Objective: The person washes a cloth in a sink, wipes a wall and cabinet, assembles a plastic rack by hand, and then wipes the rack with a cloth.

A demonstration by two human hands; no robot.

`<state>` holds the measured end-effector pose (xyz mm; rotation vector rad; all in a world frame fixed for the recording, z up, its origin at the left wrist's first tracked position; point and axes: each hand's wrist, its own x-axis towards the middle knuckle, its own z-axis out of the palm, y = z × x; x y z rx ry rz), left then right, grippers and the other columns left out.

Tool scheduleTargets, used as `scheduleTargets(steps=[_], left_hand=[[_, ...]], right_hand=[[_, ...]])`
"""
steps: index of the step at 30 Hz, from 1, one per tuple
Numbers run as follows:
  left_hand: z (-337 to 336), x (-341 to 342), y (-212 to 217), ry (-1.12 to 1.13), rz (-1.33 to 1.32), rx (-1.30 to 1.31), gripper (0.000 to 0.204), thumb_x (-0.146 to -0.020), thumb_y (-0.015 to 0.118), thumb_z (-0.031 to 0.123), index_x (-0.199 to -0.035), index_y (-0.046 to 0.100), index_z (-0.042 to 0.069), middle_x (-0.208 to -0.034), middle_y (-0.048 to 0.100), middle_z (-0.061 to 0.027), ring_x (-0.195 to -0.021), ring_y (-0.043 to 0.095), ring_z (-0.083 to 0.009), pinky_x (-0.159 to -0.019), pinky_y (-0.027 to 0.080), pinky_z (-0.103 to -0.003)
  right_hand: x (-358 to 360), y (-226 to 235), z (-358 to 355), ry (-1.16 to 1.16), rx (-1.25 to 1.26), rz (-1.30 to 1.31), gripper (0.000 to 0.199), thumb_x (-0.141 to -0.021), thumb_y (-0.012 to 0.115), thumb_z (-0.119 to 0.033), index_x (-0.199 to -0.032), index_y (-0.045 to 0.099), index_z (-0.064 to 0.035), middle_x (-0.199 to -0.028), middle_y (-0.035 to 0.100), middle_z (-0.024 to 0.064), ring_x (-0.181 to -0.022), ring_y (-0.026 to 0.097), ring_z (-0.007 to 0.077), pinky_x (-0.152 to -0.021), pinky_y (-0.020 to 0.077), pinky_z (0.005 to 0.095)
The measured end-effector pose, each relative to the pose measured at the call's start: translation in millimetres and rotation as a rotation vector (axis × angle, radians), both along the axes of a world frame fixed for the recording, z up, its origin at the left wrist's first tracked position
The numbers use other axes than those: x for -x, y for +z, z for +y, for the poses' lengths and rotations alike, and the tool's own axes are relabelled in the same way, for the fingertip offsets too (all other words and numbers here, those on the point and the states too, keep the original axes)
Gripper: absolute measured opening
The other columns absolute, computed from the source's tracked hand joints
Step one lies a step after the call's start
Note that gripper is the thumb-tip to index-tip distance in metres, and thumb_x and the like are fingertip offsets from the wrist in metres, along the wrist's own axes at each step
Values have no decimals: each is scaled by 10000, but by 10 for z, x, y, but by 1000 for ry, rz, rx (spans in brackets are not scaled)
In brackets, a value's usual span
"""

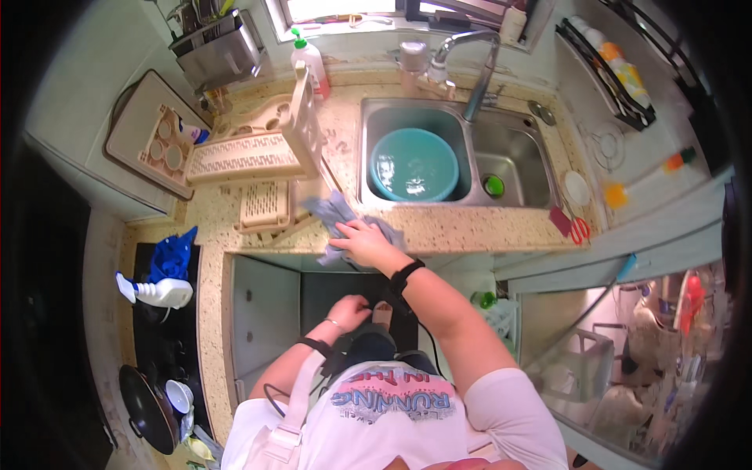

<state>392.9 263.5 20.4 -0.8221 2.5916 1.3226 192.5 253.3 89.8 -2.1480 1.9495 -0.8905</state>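
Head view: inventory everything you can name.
Counter: one, beige, centre and left
Sink: one, steel, in counter
Basin: one, teal, sink's left bowl
Faucet: one, silver, behind sink
Cloth: one, grey-blue, counter's front edge
Rack: one, beige, left of sink
Pump bottle: one, white-pink, behind rack
Utensil holder: one, silver, upper left
Scissors: one, red, right of sink
Cooktop: one, black, far left
Spray bottle: one, white, on cooktop
Bundle: one, blue, beside spray bottle
Wok: one, black, on cooktop
Left hand: one, bare, in front of counter
Right hand: one, bare, on cloth
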Motion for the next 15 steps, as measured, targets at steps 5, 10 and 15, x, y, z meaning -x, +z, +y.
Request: scheduleTargets(steps=[5,10,15], left_hand=[[-234,292,177,-92,-5,-10,328,-777,663,278,-1008,606,52,-844,593,-130,-797,590,-277,-717,483,-367],[-354,340,292,-62,-241,-59,378,-784,656,340,-1040,593,68,-881,591,-126,-828,586,-285,-738,478,-374],[-356,820,519,62,-79,-105,376,-790,644,356,-988,598,40,-850,637,-133,-777,616,-281,-687,494,-350]], right_hand=[[513,-196,345,-149,18,43,395,-658,664,-154,-1047,658,-223,-1183,579,21,-1037,532,249,-858,452,393],[1762,-255,1496,-336,-80,31,531,-619,556,-15,-1122,636,-164,-1218,543,102,-1060,474,330,-924,384,426],[2277,-142,1780,-347,-161,37,538,-643,556,-23,-1158,623,-164,-1234,521,126,-1065,453,357,-964,342,454]])
